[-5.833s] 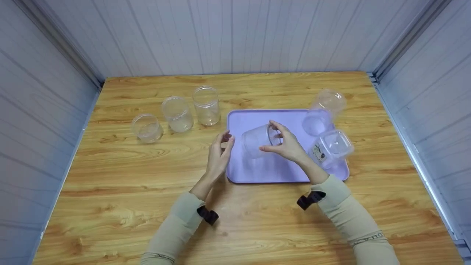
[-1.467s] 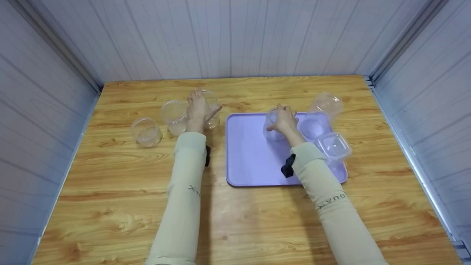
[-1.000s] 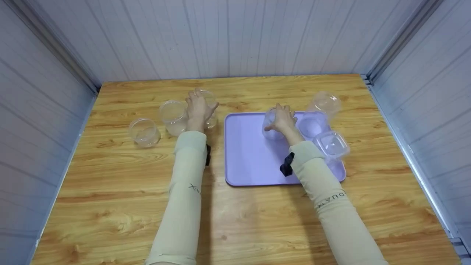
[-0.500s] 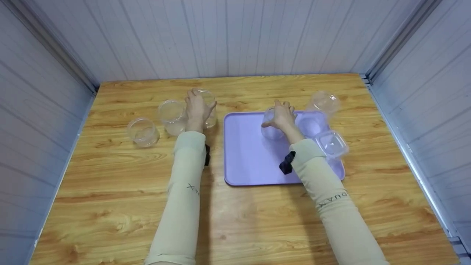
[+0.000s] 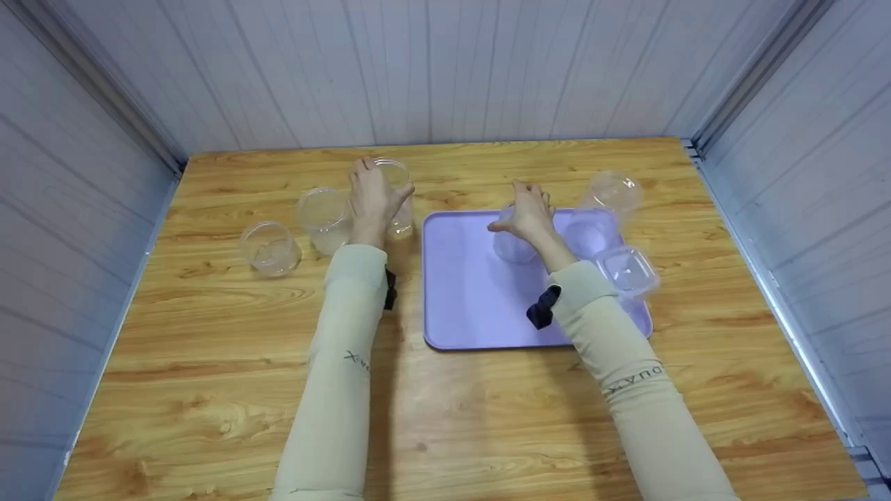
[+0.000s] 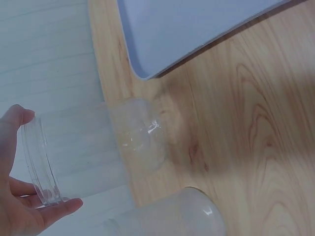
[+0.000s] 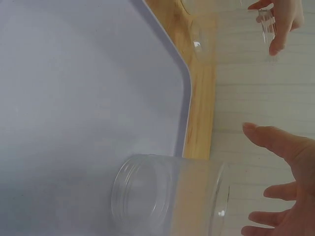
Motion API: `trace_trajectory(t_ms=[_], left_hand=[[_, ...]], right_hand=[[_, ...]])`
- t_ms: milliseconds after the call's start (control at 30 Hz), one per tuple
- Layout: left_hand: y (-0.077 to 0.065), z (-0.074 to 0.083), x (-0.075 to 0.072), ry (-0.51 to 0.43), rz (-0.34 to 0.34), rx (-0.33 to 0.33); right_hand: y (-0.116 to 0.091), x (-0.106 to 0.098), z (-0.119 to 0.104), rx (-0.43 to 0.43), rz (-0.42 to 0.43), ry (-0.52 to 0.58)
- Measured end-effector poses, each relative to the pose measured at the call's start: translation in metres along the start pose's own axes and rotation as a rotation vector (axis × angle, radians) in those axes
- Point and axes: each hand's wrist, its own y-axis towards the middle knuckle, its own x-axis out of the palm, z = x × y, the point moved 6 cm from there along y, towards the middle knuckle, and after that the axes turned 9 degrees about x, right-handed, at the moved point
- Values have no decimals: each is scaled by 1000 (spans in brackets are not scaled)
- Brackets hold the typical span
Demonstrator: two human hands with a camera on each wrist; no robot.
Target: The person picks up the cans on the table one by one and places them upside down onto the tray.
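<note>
My left hand [image 5: 372,198] grips a clear plastic jar [image 5: 401,217] from above by its rim. In the left wrist view, thumb and fingers close around the ridged mouth of this jar [image 6: 88,152]; it seems slightly raised off the table. My right hand [image 5: 530,212], thumb and fingers spread, hovers over another clear jar [image 5: 511,245] on the lilac tray [image 5: 466,306]. The right wrist view shows that jar [image 7: 147,196] upside down, its ridged mouth on the tray, with a gap between it and the fingers.
Left of my left hand stand a clear jar [image 5: 326,219] and a shorter clear tub [image 5: 270,249]. On the tray's right side are a tall clear container [image 5: 612,195] and a square clear container [image 5: 628,271], both upside down. A ribbed wall [image 5: 445,76] rises behind the table.
Earlier my right hand held a tilted jar above the tray; now the jar stands there, released. My left hand reached to the back-left jar, and has just shifted it slightly up and away.
</note>
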Motion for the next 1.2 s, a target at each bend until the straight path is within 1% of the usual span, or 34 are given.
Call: trace_trajectory(t_ms=[133, 267, 400, 500, 633, 733, 900, 1033, 1200], left_hand=[[-2, 5, -6, 6, 2, 5], [-5, 12, -12, 19, 6, 29], [-6, 18, -21, -6, 32, 41], [-7, 18, -27, -26, 56, 35], [-9, 17, -33, -45, 65, 32], [-12, 15, -36, -77, 72, 27], [-17, 14, -39, -163, 93, 11], [-21, 15, -41, -250, 114, 11], [-26, 17, -41, -336, 140, 32]], right_hand=[[-1, -3, 2, -20, -1, 22], [-1, -6, 3, -21, 4, 54], [0, -11, 3, -24, 32, 109], [0, -13, 3, -31, 44, 141], [0, -14, 4, -40, 61, 195], [-1, -14, 4, -60, 88, 247], [-2, -11, 4, -105, 109, 339], [-4, -8, 4, -134, 109, 408], [-7, -5, 3, -169, 89, 526]])
